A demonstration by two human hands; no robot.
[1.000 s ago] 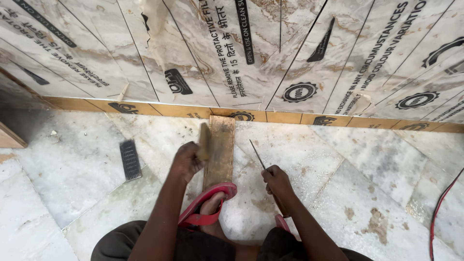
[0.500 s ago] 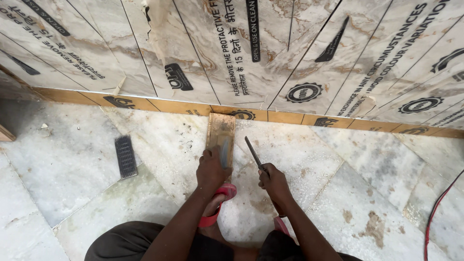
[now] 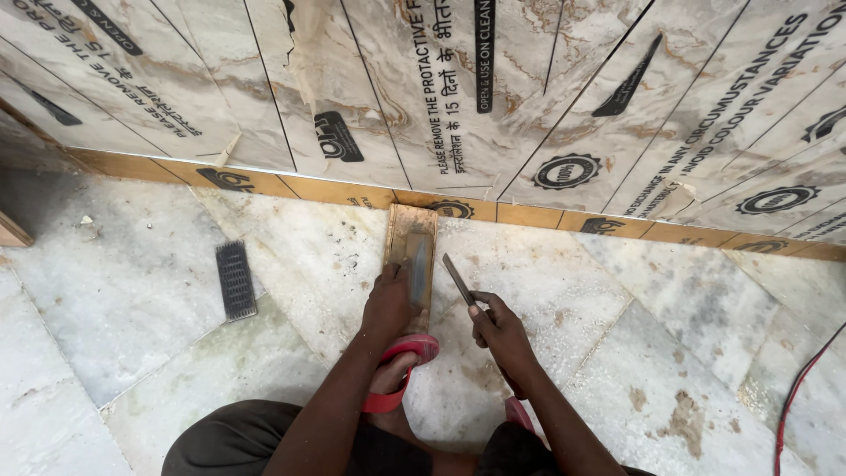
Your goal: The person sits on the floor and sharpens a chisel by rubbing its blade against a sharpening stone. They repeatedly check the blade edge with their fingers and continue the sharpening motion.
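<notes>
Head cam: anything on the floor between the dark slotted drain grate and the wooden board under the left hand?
Nothing: only bare marble floor lies between dark slotted drain grate and wooden board under the left hand.

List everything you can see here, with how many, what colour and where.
Flat wooden float board: one, tan, on the floor, far end against the skirting.
Thin metal blade tool: one, grey, right of the board.
Slotted drain grate: one, dark, floor at left.
Marble floor: pale grey-white, stained.
Film-covered wall tiles: several, beige, at top.
Cable: one, red, far right.
Sandal: red, under a foot.
Left hand: on the board.
Right hand: holds the blade tool.
</notes>
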